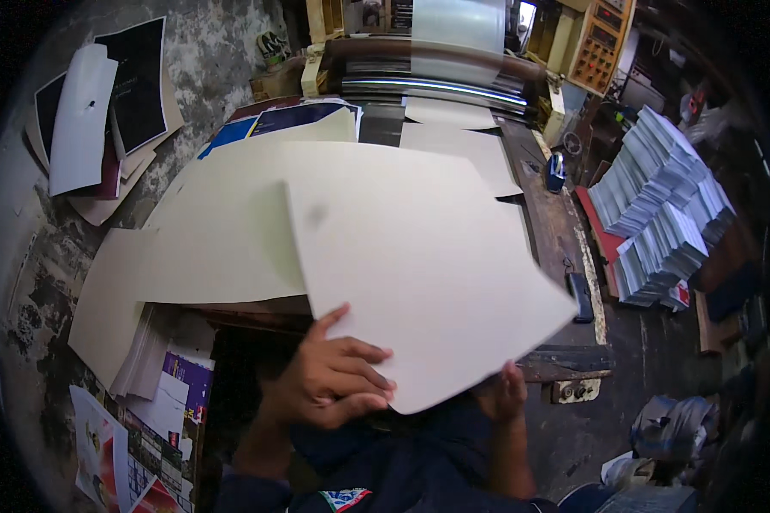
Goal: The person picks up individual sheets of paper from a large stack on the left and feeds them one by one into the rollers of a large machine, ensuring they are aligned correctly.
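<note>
Gripping pale sheet (411, 256) near bottom corner with left hand (338, 378), fingers bent; holding right hand (506, 395) upright by lower-right edge, cannot tell whether closed.

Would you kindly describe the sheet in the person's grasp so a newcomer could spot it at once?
From the roller machine at the top, come down to the person's left hand and right hand. Spreading up from them is a large off-white sheet, partly hiding similar sheets to its left; it alone is held.
</note>
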Demonstrator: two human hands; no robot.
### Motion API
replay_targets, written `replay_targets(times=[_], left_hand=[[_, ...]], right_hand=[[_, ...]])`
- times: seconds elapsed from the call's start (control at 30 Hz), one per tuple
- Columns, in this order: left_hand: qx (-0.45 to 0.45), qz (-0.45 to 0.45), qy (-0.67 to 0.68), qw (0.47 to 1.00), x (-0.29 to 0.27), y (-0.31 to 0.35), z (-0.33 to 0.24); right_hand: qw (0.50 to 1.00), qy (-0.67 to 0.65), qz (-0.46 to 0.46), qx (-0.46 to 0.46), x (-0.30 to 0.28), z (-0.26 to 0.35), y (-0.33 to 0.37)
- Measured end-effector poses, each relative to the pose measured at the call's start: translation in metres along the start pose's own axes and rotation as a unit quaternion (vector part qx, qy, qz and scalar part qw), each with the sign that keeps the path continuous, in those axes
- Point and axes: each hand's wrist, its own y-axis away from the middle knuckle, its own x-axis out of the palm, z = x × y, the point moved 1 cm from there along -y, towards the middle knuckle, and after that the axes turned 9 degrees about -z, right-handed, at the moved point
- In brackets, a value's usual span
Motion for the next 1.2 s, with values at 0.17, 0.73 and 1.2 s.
replay_targets(times=[0.17, 0.73, 1.2], left_hand=[[-0.02, 0.054, 0.07, 0.996, 0.02, -0.01, -0.014], [0.321, -0.039, 0.439, 0.838, 0.092, -0.073, -0.126], [-0.17, 0.026, -0.344, 0.923, -0.059, -0.008, 0.069]], right_hand=[[0.986, 0.108, -0.093, 0.085, -0.039, -0.01, 0.002], [0.936, 0.237, -0.191, 0.175, -0.084, -0.078, 0.071], [0.942, 0.189, -0.166, 0.221, -0.081, -0.088, 0.055]])
